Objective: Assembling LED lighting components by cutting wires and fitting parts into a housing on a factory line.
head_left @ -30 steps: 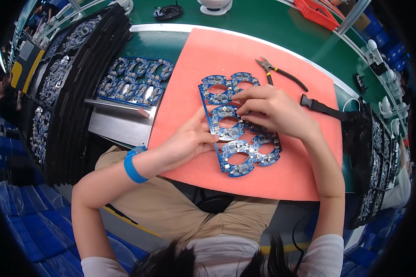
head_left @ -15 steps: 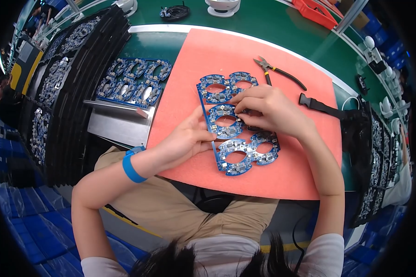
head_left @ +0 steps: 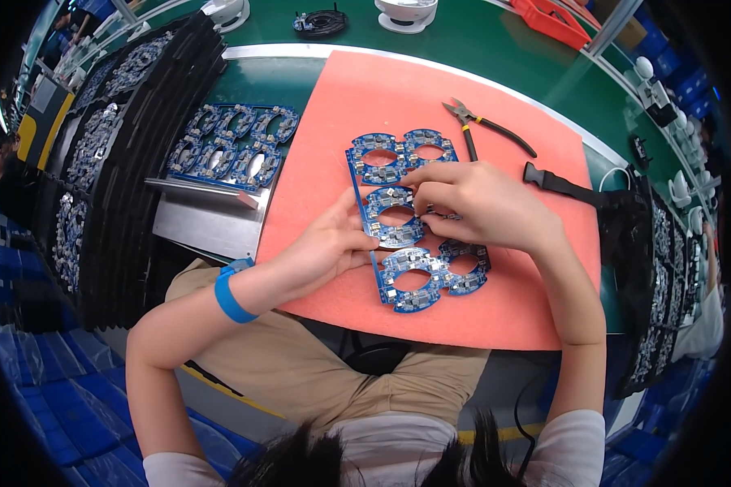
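Observation:
A blue panel of joined, ring-shaped circuit boards (head_left: 398,234) lies over the pink mat (head_left: 325,280). My left hand (head_left: 330,243) grips the panel's left edge rail, thumb on top and the other fingers partly under the board. Over the panel's middle row, my right hand (head_left: 483,204) has its fingers closed in a pinch on the right-hand board, which it mostly hides. The oval holes of the other boards show the mat beneath. Beyond my right hand lie side cutters (head_left: 495,130) with black and yellow handles.
Another blue circuit board panel (head_left: 234,144) rests by a metal fixture (head_left: 207,219) on the left. Black trays (head_left: 134,178) filled with boards are stacked at far left. A black strap with a buckle (head_left: 564,185) lies right. A red bin (head_left: 552,23) stands at the back.
My right hand has shifted slightly down and right over the middle row. My left hand keeps its hold on the panel's edge. The view has moved a little.

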Available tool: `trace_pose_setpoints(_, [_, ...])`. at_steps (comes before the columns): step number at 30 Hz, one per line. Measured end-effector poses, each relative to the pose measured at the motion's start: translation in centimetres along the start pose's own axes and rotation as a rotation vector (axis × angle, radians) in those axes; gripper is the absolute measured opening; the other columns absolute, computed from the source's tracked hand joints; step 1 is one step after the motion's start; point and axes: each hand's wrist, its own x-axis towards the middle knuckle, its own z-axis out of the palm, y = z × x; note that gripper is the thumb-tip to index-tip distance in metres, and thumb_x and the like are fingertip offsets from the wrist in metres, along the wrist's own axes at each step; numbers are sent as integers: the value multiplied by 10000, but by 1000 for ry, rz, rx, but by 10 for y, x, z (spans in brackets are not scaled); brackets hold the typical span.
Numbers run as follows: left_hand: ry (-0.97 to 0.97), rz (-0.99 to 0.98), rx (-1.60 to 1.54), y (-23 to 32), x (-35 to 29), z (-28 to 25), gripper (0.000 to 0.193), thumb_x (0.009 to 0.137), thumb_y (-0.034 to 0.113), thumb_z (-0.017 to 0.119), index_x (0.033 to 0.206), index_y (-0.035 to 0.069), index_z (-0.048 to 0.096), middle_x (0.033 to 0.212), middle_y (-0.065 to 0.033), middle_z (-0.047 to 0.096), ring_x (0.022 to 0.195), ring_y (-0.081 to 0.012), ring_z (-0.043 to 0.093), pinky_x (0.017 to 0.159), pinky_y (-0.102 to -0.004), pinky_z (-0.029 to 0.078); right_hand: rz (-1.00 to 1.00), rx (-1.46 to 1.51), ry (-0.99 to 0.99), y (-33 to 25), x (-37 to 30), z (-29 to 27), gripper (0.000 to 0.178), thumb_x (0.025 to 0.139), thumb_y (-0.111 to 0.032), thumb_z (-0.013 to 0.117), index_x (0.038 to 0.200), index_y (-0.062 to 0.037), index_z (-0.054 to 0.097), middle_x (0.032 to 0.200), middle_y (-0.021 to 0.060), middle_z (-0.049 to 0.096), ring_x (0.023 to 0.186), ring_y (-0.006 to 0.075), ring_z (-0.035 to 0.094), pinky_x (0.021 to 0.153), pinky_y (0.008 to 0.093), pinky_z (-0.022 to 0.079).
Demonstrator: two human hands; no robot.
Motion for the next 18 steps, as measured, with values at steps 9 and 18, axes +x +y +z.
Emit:
trace_pose_setpoints(9, [29, 10, 27, 0, -2, 2, 659, 915, -95, 406, 1507, 126, 220, 1440, -139, 443, 1324, -283, 481, 1078, -440, 443, 109, -31, 45, -10, 4, 5, 156, 798, -119, 673, 889, -11, 605, 984, 127, 661, 832, 289, 676, 702, 383, 544])
trace_pose_setpoints(18, [-2, 16, 54, 1, -2, 2, 627, 938, -72, 419, 1486, 157, 221, 1392, -129, 481, 1268, -247, 530, 1018, -406, 492, 58, -117, 484, 21, 18, 35, 121, 856, -127, 636, 946, -48, 655, 956, 89, 660, 843, 283, 668, 728, 394, 537])
